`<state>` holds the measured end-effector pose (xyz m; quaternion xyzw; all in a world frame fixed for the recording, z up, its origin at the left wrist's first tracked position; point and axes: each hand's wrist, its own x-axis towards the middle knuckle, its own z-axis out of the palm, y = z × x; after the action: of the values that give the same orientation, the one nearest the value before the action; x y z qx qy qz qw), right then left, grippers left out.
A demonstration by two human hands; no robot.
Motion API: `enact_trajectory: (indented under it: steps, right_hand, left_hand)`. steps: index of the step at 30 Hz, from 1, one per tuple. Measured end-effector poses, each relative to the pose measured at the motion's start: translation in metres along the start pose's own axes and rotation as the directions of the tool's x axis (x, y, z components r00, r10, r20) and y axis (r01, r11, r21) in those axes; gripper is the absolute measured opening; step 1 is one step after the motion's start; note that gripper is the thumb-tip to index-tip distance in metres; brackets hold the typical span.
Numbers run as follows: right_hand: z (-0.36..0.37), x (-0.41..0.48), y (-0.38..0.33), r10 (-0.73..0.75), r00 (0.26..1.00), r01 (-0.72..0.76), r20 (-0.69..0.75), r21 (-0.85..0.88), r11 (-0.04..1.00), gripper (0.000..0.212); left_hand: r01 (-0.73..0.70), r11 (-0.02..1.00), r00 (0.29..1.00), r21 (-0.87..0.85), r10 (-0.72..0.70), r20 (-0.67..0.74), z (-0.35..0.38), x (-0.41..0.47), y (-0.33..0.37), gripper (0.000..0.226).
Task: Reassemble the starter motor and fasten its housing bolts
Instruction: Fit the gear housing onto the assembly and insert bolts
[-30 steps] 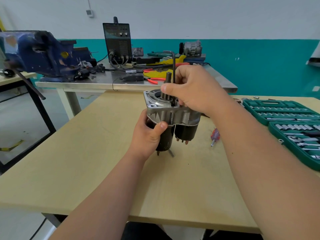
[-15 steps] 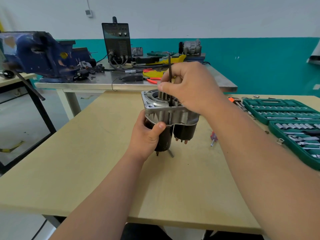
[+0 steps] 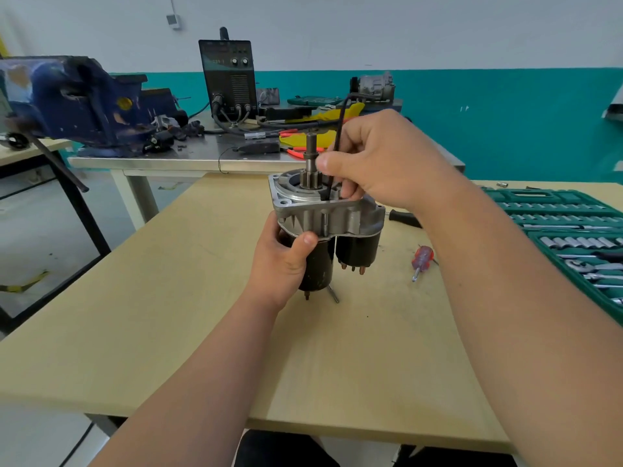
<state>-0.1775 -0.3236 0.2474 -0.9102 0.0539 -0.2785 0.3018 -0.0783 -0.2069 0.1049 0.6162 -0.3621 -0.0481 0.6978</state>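
Cannot see the fingers of the left hand (image 3: 279, 262) behind the starter motor (image 3: 328, 220), nor the tip of the hex key (image 3: 340, 129) in its housing. Cut off at the right edge of the desk (image 3: 168, 332): the socket case (image 3: 539, 198). Cannot read the display of the welder (image 3: 229, 79).

1. Hex key (image 3: 338, 143): the short arm pointed to the frame's left a second ago. It now points right, toward the upper right of the frame.
2. Right grip (image 3: 381, 163): shifted rightward in the frame, fingers still pinching the key's long shank.
3. Pinion (image 3: 307, 179): largely covered by that grip half a second ago, now exposed at frame centre.
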Motion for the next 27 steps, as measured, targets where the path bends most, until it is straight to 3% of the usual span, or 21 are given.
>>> enact_trajectory:
  steps: [2,4,10,14,22,27]
  right_hand:
    - [0.009,0.001,0.002,-0.031,0.989,0.012,-0.142,-0.138,0.990,0.036]
    - [0.014,0.000,0.004,-0.038,0.982,0.004,-0.185,-0.180,0.984,0.037]
    - [-0.006,-0.004,0.005,-0.006,0.997,0.002,0.077,0.056,0.998,0.002]
    - [-0.009,-0.002,0.001,-0.042,0.995,0.035,0.090,0.080,0.996,0.011]
    - [0.000,0.005,-0.005,-0.053,0.998,0.055,0.028,-0.056,0.997,0.020]
    - [-0.001,0.008,-0.007,-0.077,0.981,0.077,0.181,0.006,0.997,0.012]
  left_hand:
    - [0.000,1.000,1.000,0.002,0.000,0.007,0.001,0.000,0.000,0.050]
    - [-0.001,1.000,1.000,0.012,0.001,0.006,0.001,0.000,0.000,0.049]
    - [-0.008,1.000,1.000,-0.009,0.008,0.002,0.000,0.000,-0.001,0.054]
    - [-0.007,1.000,1.000,-0.016,0.007,-0.009,0.000,-0.001,0.000,0.059]
    - [-0.005,1.000,0.999,-0.020,0.004,-0.045,-0.003,-0.001,0.001,0.089]
    - [-0.008,1.000,0.999,-0.025,0.007,-0.034,-0.003,-0.001,0.002,0.097]
